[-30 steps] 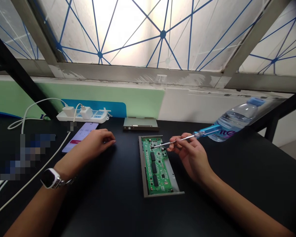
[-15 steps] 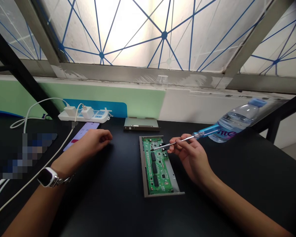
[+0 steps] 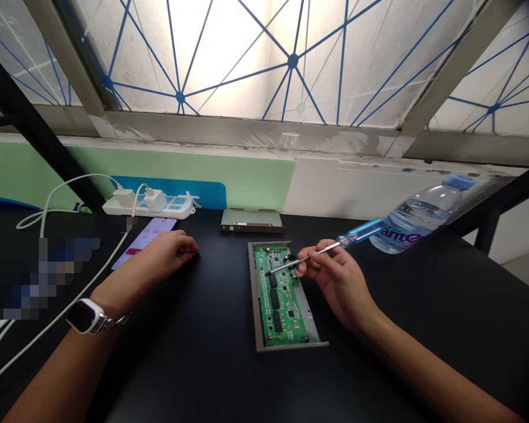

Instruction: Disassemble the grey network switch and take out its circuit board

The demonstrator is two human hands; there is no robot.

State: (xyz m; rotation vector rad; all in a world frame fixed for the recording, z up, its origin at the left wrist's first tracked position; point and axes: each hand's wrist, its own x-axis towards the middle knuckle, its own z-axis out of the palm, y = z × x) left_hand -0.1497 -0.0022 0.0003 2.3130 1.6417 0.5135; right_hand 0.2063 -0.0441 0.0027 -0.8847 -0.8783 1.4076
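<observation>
A green circuit board [image 3: 280, 299] lies in an open grey metal case [image 3: 311, 320] on the black table [image 3: 211, 364]. My right hand [image 3: 337, 279] is closed on a screwdriver [image 3: 335, 244] with a clear blue handle; its tip touches the board's upper left part. My left hand [image 3: 170, 249] rests on the table left of the case, fingers curled loosely, beside a phone [image 3: 143, 238] with a lit screen. I cannot tell whether it holds anything. A watch [image 3: 84, 315] sits on my left wrist.
A grey metal cover [image 3: 251, 221] lies behind the case. A white power strip [image 3: 147, 205] with chargers and white cables [image 3: 62, 311] occupies the back left. A water bottle [image 3: 418, 217] lies tilted at the right. Black frame bars cross both sides.
The screwdriver tip has slid down and left on the board. My left hand has drawn back slightly toward the phone.
</observation>
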